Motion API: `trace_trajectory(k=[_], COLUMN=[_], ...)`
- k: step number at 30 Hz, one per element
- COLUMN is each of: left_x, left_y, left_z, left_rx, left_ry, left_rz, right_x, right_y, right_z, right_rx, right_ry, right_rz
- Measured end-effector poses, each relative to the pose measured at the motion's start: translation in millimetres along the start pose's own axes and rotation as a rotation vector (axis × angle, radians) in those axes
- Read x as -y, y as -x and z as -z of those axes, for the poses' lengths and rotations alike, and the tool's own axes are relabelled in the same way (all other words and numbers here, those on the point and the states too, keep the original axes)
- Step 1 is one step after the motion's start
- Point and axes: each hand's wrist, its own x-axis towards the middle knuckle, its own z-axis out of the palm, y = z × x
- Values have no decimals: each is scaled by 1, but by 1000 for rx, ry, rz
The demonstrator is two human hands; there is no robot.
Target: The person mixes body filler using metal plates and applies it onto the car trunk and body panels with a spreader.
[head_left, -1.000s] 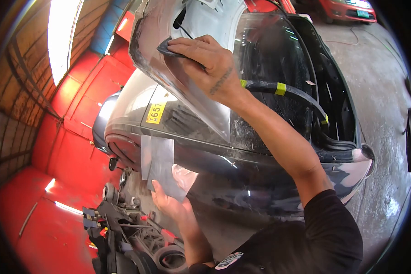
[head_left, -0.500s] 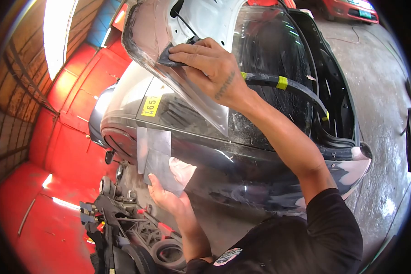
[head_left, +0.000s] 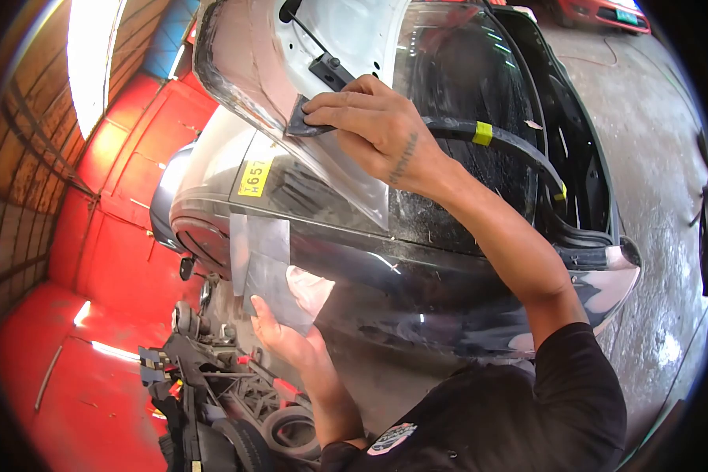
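Right hand [head_left: 385, 134] pinches spreader [head_left: 301, 123] at car panel [head_left: 240, 59] edge.
Likely light, bendy, best held by its back; left hand [head_left: 287, 338] clasps mixing plate [head_left: 266, 282].

Right fingers [head_left: 340, 101] and dark pad [head_left: 300, 124] nearer panel tip [head_left: 378, 214], black bracket [head_left: 330, 71] uncovered

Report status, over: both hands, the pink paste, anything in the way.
Right hand gripping dark spreader at raised panel. Left hand holding grey sheet, pink paste on it. Black bracket close by right hand, possibly in the way.
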Motion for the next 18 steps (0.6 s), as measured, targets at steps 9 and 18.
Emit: trace_trajectory(k=[9,18], left_x=[-5,8], left_y=[6,12], left_z=[-9,-4], left_rx=[-7,17], left_ry=[-2,126], left_rz=[22,141], right_x=[2,50], right_y=[14,33], right_z=[16,72], right_rx=[120,228], right_ry=[2,-394], right_rz=[-24,-722])
